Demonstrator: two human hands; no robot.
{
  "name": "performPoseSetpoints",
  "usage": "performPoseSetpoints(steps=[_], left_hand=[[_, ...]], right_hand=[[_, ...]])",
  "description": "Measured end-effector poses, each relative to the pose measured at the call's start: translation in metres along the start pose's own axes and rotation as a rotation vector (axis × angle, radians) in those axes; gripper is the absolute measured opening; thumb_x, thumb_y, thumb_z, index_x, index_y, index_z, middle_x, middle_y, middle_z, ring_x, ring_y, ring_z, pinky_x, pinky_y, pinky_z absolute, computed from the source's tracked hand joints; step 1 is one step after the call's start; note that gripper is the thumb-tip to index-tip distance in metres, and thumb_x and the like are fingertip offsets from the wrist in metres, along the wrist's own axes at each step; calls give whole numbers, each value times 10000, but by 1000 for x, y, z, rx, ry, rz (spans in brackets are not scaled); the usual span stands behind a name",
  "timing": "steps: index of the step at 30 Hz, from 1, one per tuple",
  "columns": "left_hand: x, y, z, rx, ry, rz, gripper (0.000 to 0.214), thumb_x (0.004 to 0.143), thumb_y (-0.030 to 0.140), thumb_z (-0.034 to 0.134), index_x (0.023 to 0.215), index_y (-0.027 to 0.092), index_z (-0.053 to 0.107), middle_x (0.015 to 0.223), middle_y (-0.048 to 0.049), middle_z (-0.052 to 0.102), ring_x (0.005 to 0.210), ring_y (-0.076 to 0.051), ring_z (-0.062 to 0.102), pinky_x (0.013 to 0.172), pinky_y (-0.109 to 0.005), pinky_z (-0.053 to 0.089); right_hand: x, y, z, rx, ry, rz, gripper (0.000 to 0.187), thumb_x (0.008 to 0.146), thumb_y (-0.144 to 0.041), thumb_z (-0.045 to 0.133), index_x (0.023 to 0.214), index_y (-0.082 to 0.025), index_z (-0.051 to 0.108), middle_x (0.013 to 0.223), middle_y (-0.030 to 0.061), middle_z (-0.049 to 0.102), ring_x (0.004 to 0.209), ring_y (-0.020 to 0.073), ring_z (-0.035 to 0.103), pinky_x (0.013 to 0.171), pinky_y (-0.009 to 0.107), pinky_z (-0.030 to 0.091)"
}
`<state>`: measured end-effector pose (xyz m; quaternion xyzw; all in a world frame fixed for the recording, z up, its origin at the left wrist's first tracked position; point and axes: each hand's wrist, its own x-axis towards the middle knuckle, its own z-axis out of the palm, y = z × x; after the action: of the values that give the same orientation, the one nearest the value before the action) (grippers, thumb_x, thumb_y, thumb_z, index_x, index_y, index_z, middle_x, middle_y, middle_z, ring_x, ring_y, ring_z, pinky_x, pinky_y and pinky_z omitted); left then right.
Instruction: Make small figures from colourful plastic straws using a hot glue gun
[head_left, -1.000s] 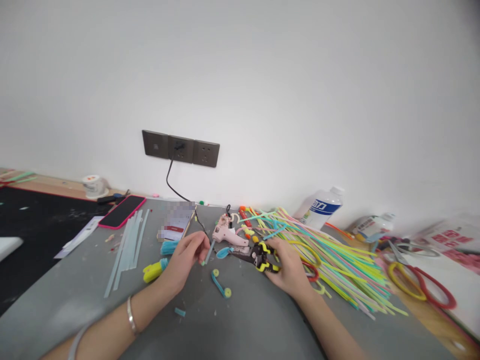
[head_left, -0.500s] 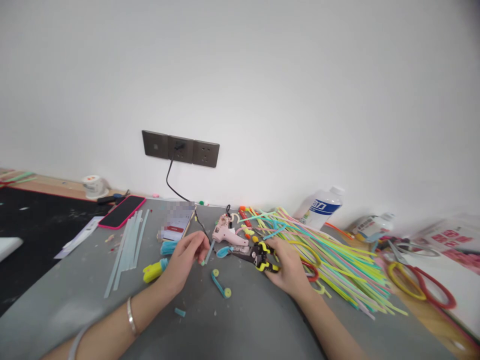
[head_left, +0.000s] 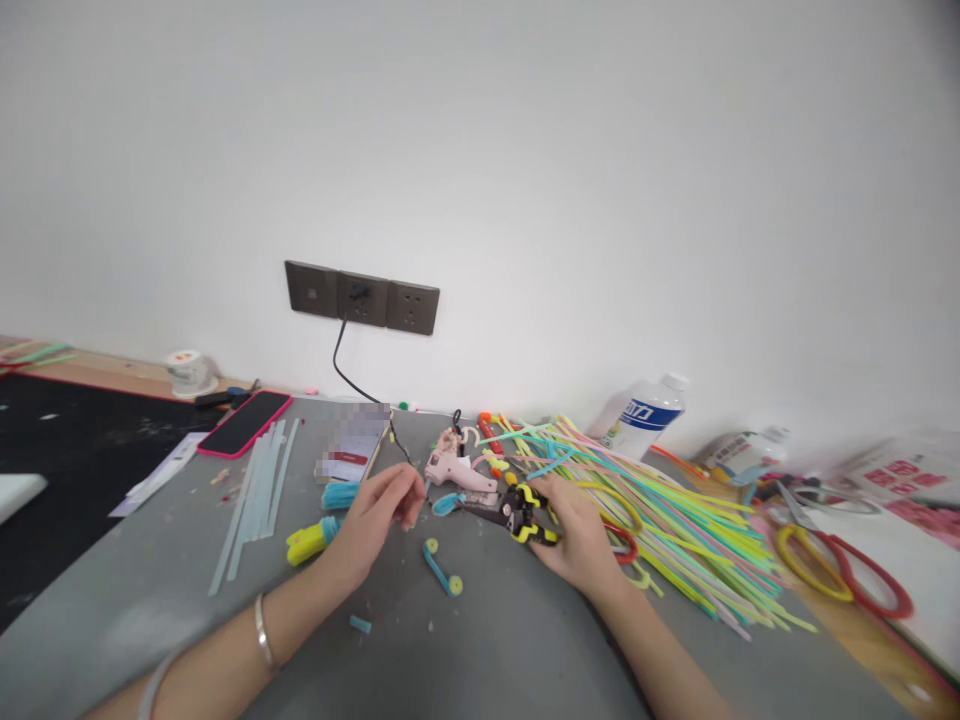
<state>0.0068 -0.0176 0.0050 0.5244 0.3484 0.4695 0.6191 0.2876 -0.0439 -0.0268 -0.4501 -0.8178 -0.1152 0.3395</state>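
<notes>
My right hand is closed round the yellow and black handles of wire strippers, which lie on the grey mat with their jaws pointing left. A blue fuzzy loop lies at the jaw tips. My left hand has its fingers curled together just left of the pink glue gun. Whatever those fingers pinch is hidden. Below, between the hands, rests a blue pipe-cleaner strip with a yellow-green coil at each end. A short blue piece lies nearer to me.
Many coloured pipe cleaners spread at right, with scissors and a white bottle beyond. Glue sticks, a pink-edged phone and a yellow bundle lie at left. A black cord runs to the wall socket.
My left hand has shifted slightly right, and its fingers have curled in. The small greenish tip at its fingers and the lower glue stick no longer show. My right hand has stayed put.
</notes>
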Motion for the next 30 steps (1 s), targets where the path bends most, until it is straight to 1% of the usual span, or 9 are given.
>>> performPoseSetpoints(steps=[2,4,6,10,16,19,24,30], left_hand=[[0,0,1,-18,-30,-5,419,843,596,587,815,178,563,592,52,493,545,-99,409,552,-226,326],[-1,1,2,-4,-68,-19,459,815,630,606,850,173,573,613,50,500,553,-98,412,547,-224,329],[-1,2,3,33,-100,-39,482,799,647,614,817,167,576,609,48,490,551,-95,406,540,-225,323],[-2,2,2,96,-124,-57,473,794,629,629,743,164,558,615,40,489,561,-95,411,542,-229,324],[-3,1,1,132,-162,-53,471,756,611,677,791,148,600,629,37,472,585,-102,420,568,-234,343],[-4,1,2,124,-166,-40,468,743,603,694,799,146,609,621,41,463,583,-101,409,562,-230,333],[-4,3,2,96,-138,-37,439,723,572,730,803,153,625,609,47,464,572,-97,396,558,-227,325],[-5,1,0,42,-163,-50,402,727,536,747,791,152,648,606,45,472,567,-90,376,549,-218,317]], right_hand=[[1,-1,-1,-4,4,-3,356,785,-163,588,1129,-197,500,890,91,621,787,247,606,663,335,481],[2,-2,-2,-14,17,-4,349,787,-164,582,1123,-203,496,884,87,618,775,245,603,648,330,470],[3,-3,-3,-22,27,-2,341,782,-166,578,1110,-205,494,876,84,614,764,244,600,637,325,461],[4,-4,-4,-22,35,11,328,771,-165,576,1087,-199,496,869,81,610,755,240,597,632,319,452],[5,-5,-4,-4,42,10,320,775,-160,582,1081,-204,501,863,70,608,742,230,593,630,312,443],[4,-5,-4,-6,42,-1,335,776,-156,581,1099,-199,503,880,79,614,768,239,599,637,314,443],[3,-4,-3,-16,39,-9,339,784,-153,566,1112,-195,496,888,82,613,774,239,595,649,321,452],[2,-3,-3,-14,34,-12,356,778,-151,560,1124,-199,492,892,85,610,785,247,596,656,332,460]])
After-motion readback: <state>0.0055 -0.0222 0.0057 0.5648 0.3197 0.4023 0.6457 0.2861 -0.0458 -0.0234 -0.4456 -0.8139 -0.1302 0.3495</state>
